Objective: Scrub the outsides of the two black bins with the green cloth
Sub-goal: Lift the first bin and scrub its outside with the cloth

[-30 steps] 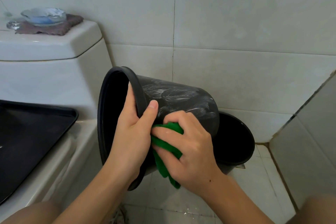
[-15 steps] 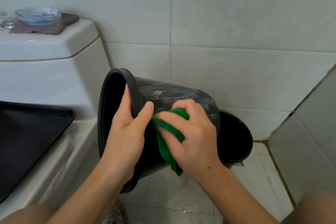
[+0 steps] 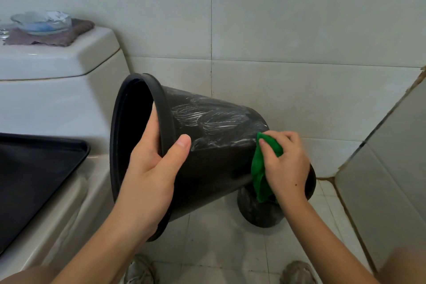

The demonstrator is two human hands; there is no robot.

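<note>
The toilet point(image 3: 57, 108) stands on the left, a dark tray point(image 3: 34, 175) on its closed seat. Beside it, tipped on its side above the floor tiles, is the nearer black bin point(image 3: 207, 168), mouth turned toward the toilet. The second bin point(image 3: 258, 212) sits low behind it, mostly hidden, only a dusty patch and rim showing.

The left hand point(image 3: 149, 173) clamps the nearer bin's rim, fingers curled inside, thumb pressed flat on the outer wall. And here's the move: the right hand point(image 3: 285, 163), fingers bunched round the green cloth point(image 3: 259, 168), has swept from beside the thumb right along the wall to the base end. White soapy streaks cover the upper side, so that face looks worked; the underside probably wants a turn next, and the second bin seems yet to be scrubbed.
</note>
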